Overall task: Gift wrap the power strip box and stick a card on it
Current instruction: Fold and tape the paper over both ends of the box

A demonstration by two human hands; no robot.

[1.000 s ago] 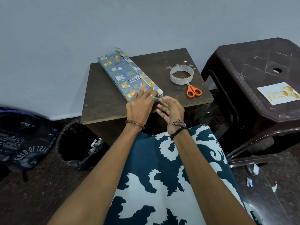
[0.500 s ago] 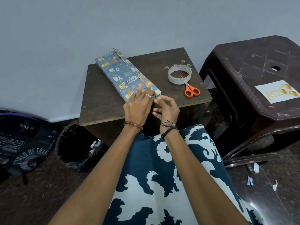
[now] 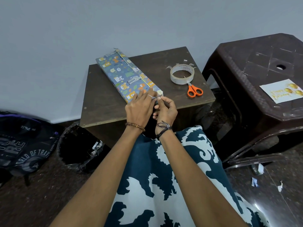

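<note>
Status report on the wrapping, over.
Left hand flat on wrapped box, right hand pinching paper at its near end. Card not yet stuck on, lies on stool. Tape and scissors clear of the work.

Grey-blue paper printed with orange, yellow and white cartoon animals and green leaves is seen on the box (image 3: 127, 76). Bright orange handles are shown on the scissors (image 3: 194, 90). A white card (image 3: 282, 90) is marked with gold balloons and gold lettering. Dark brown is worn by table (image 3: 105, 102) and stool (image 3: 255, 63).
</note>
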